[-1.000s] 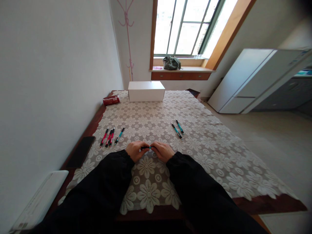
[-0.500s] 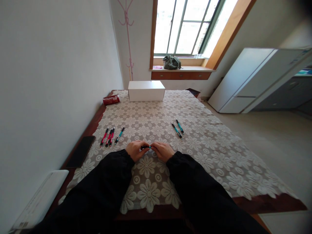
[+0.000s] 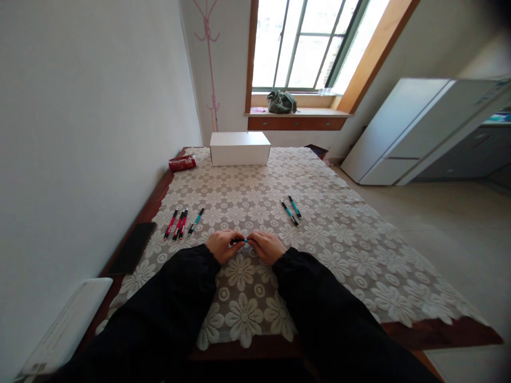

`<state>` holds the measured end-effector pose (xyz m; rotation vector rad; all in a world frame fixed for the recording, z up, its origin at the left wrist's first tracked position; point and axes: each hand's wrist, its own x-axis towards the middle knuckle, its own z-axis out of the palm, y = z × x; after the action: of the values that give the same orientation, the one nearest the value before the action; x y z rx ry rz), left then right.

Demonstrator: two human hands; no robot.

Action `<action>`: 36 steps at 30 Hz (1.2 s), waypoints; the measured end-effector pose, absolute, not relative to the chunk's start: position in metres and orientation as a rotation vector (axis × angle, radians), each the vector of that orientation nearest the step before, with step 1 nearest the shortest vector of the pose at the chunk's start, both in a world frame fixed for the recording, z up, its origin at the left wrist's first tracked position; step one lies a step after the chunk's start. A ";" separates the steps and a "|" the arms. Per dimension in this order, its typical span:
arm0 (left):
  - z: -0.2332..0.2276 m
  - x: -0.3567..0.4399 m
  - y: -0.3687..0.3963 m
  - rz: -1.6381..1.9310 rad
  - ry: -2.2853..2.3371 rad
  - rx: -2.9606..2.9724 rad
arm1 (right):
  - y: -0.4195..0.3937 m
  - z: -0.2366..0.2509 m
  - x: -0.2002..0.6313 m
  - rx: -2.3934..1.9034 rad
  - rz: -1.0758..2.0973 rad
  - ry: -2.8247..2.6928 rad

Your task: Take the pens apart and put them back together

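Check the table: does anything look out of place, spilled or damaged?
One teal pen lies beside the red pens, apart from the teal pair at right, so it may look misplaced. No spill or damage shows.

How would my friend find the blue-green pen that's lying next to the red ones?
Find the big lace tablecloth, then the person's left hand. Left of that hand and a little farther away, four pens lie in a row. The blue-green pen is the one nearest the hand; its neighbours are three red-and-black pens.
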<state>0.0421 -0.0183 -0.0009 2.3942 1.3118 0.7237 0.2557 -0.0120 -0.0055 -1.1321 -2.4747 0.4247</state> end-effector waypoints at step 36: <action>0.000 0.042 -0.018 0.719 1.311 2.394 | -0.012 -0.003 0.256 -1.159 0.430 -2.450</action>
<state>0.0416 -0.0179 -0.0002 2.3938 1.3109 0.7192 0.2564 -0.0120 -0.0033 -1.1585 -2.4505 0.4296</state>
